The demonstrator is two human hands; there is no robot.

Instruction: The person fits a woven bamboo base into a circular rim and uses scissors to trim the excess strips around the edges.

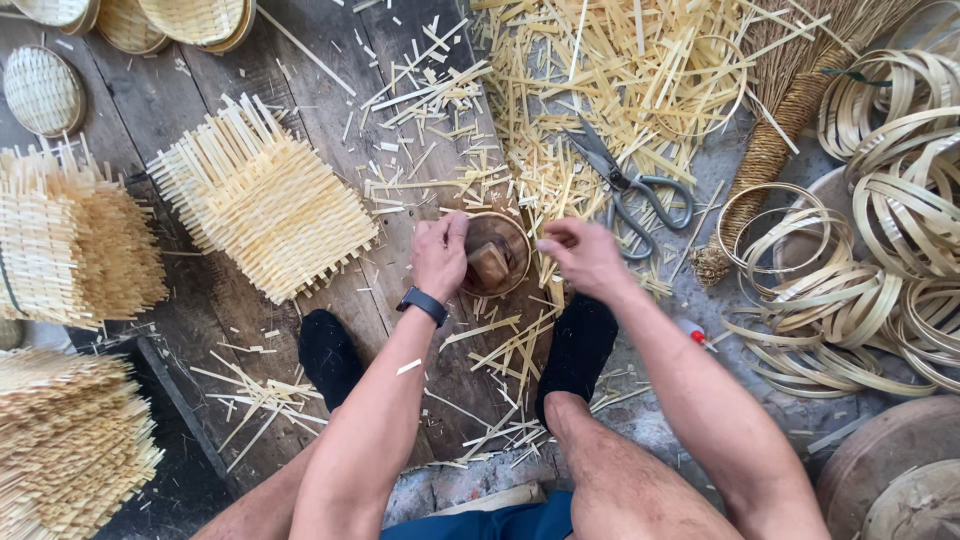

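your left hand (440, 252) presses down on the left rim of a small round bamboo hoop (497, 254) that sits on the wooden floor (170, 110) between your two black-socked feet, just above them, with a small wooden block (490, 265) standing inside the ring. your right hand (583, 255) hangs at about three o'clock of the hoop, fingers pinched together; whether a thin strip sits between them i cannot tell. the hands stand apart, one on either side of the ring. the hoop is held from one side only, so i judge that a push from the right could tip or skid it across the boards, and the block inside could topple. loose bamboo offcuts (600, 70) lie all round, thickest at twelve o'clock, and a sliver under the ring would leave it rocking. the scissors (628, 185) lie at two o'clock, blades pointing away from you, close enough for a careless reach to catch them. splintered ends near your bare knees and wrists could prick. the woven mat (262, 205) at ten o'clock and the coiled bamboo rings (890, 250) at three o'clock lie well clear.
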